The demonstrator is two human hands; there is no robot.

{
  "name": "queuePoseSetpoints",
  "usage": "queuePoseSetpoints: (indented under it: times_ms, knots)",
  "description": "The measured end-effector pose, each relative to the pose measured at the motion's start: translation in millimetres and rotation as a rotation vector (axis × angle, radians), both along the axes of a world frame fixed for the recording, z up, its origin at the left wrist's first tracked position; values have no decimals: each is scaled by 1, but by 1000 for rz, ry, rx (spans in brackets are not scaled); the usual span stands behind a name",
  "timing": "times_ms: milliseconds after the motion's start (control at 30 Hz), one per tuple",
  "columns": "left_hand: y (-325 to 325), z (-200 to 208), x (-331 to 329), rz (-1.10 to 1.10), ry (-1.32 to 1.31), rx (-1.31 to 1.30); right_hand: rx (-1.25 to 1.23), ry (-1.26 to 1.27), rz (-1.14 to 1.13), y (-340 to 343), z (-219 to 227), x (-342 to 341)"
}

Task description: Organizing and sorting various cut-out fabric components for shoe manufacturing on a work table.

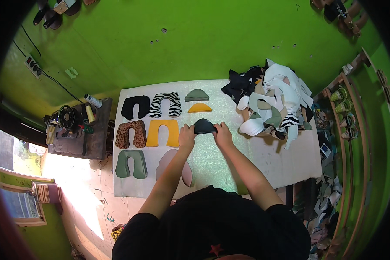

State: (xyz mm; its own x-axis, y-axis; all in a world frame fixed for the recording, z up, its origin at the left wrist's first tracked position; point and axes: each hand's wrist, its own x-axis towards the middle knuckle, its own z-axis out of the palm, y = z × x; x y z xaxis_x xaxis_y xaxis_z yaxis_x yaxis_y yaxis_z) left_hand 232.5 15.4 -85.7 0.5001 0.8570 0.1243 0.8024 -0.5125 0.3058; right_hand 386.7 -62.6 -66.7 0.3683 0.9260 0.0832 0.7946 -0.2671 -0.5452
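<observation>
Both my hands grip a black half-moon piece (204, 126) by its lower corners, over the middle of the table. My left hand (187, 135) is closed on its left end, my right hand (222, 133) on its right end. Just beyond it lie a yellow half-moon piece (199, 107) and a stack of green half-moon pieces (196, 95). To the left are arch-shaped stacks: black (128, 106), zebra-striped (165, 102), leopard-print (131, 133), yellow (163, 133) and green (131, 164). A pale pink curved piece (187, 173) lies partly hidden under my left forearm.
A big heap of scraps (273, 99) covers the table's (290, 160) far right. A sewing machine (67, 119) with thread cones (90, 113) stands on a dark bench at left. A wooden rack (343, 130) with sandals is at right, above scraps on the floor.
</observation>
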Motion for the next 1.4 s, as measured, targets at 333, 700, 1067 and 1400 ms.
queuePoseSetpoints:
  times_ms: [333, 700, 1067, 1400]
  knots:
    - [-26, 20, 5, 50, 13, 14, 78, 79, -22, -31, 13, -4]
    - [-69, 55, 69, -347, -318, -123, 400, -160, -225, -96, 43, 40]
    - [-91, 64, 159, -523, -577, -232, 468, -249, -380, -139, 61, 77]
    - [-101, 57, 169, -377, -554, -177, 483, -222, -308, -141, 63, 92]
